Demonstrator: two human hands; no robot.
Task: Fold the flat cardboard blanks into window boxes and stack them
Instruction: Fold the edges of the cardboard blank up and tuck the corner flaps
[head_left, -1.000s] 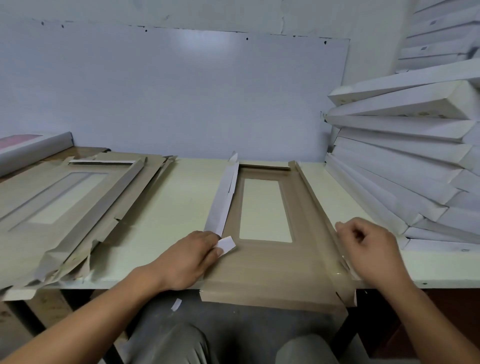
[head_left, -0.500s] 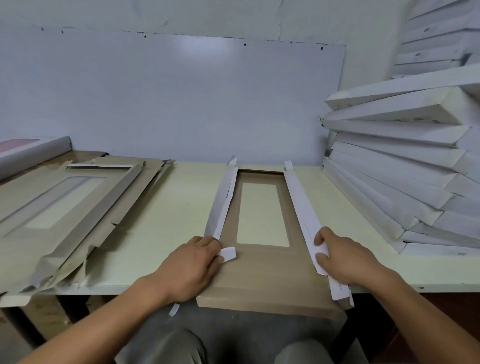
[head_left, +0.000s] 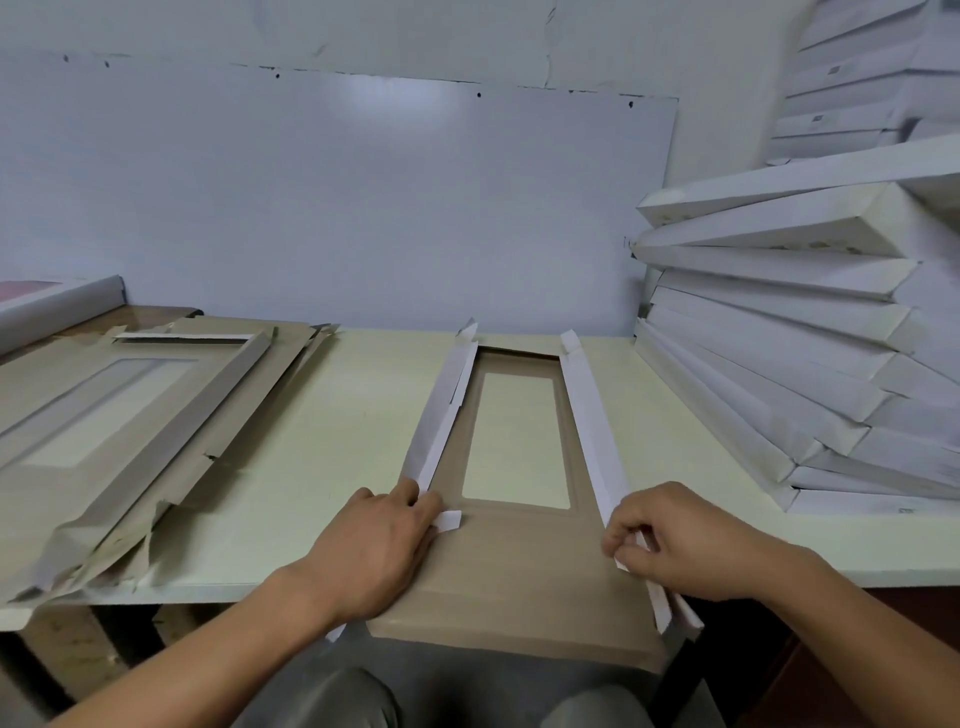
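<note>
Two stacks, one blank in work, two hands; listed largest first.

1. Heap of finished window boxes, right of frame, leaning against the wall; probably kept within reach of the right arm for stacking.
2. Table, pale green top, across the middle of frame; bears everything below.
3. Pile of flat blanks, left of frame, brown side up, windows visible; likely parked there as supply for the left arm.
4. Blank in work, centre of frame, brown inner face up, window cut-out in its farther half. Long axis set from lower centre toward the wall, away from the person; near end overhanging the table edge above the knees, presumably so both long sides sit square to the hands.
5. Left side flap and right side flap, white faces showing, both raised along the long edges, parallel to the long axis.
6. Left hand, fingers curled against the near end of the left side flap, seemingly pinning it upright beside a small white tab.
7. Right hand, fingertips pinching the near end of the right side flap, apparently to crease it.
</note>
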